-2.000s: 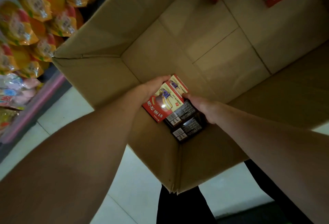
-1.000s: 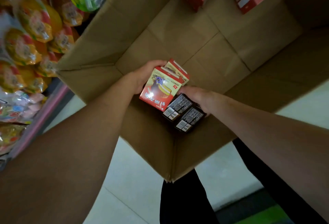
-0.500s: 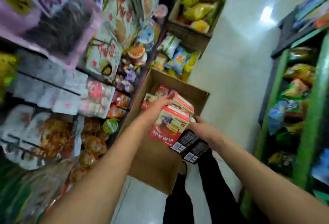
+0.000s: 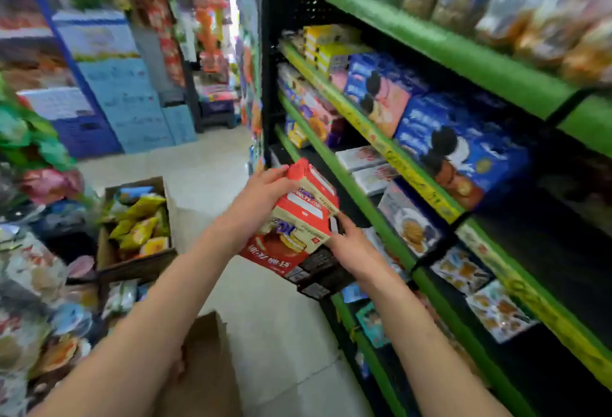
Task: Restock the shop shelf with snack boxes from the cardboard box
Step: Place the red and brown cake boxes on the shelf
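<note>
Both hands carry a stack of red snack boxes (image 4: 299, 218) with dark barcode ends, held in the air beside the green shelf (image 4: 371, 211). My left hand (image 4: 261, 198) grips the stack's top and left side. My right hand (image 4: 351, 247) holds its right side from below. The stack is close to the shelf's lower levels, where white and patterned boxes lie. A corner of the cardboard box (image 4: 205, 367) shows at the bottom, under my left forearm.
Blue cookie boxes (image 4: 457, 148) and yellow boxes (image 4: 328, 42) fill the green shelf's upper levels. A second carton with yellow snack bags (image 4: 142, 224) stands on the floor at left. Packaged goods hang along the left side. Tiled aisle floor (image 4: 265, 317) runs ahead.
I lifted the stack of snack boxes out of the cardboard box and turned right, from the left shelving to face the green shelf. Both hands kept their grip.
</note>
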The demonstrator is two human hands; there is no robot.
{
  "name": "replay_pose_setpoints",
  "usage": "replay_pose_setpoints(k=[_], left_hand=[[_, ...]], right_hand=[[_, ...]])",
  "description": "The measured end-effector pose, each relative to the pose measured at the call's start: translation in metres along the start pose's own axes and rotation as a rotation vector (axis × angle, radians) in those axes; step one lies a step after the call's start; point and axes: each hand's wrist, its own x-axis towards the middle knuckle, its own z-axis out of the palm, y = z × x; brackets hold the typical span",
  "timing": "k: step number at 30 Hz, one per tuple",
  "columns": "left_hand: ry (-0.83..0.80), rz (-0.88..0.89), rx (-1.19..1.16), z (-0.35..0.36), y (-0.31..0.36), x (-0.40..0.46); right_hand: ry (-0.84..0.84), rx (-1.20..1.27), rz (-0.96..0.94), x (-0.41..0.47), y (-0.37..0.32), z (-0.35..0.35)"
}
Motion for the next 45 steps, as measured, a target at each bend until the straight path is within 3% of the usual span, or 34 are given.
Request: replay_pose_setpoints(k=[4, 9, 17, 26, 35, 40, 43, 45], left_hand=[[-0.134, 0.131, 0.037, 0.064, 0.069, -0.018], [-0.175, 0.305, -0.165, 0.127, 0.101, -0.076], [-0.219, 0.332, -0.555, 0.179, 0.075, -0.140], [-0.317, 0.235, -0.816, 0.241, 0.048, -0.127], [-0.471, 0.053, -0.728, 0.303, 0.032, -0.077], [-0.613, -0.038, -0.581, 0.337, 0.057, -0.058], [-0.649, -0.098, -0.371, 0.357, 0.073, -0.052], [-0.664, -0.098, -0.278, 0.366, 0.081, -0.048]], right_hand=[[0.163, 0.090, -0.082, -0.055, -0.012, -0.079], [0.421, -0.078, -0.147, -0.121, -0.002, -0.153], [0.592, -0.458, -0.105, -0.197, 0.012, -0.197], [0.766, -0.783, 0.022, -0.204, 0.023, -0.231], [0.852, -0.725, 0.238, -0.192, 0.062, -0.261], [0.789, -0.565, 0.310, -0.188, 0.069, -0.286], [0.888, -0.688, 0.358, -0.185, 0.085, -0.287], [0.981, -0.785, 0.274, -0.184, 0.096, -0.283]])
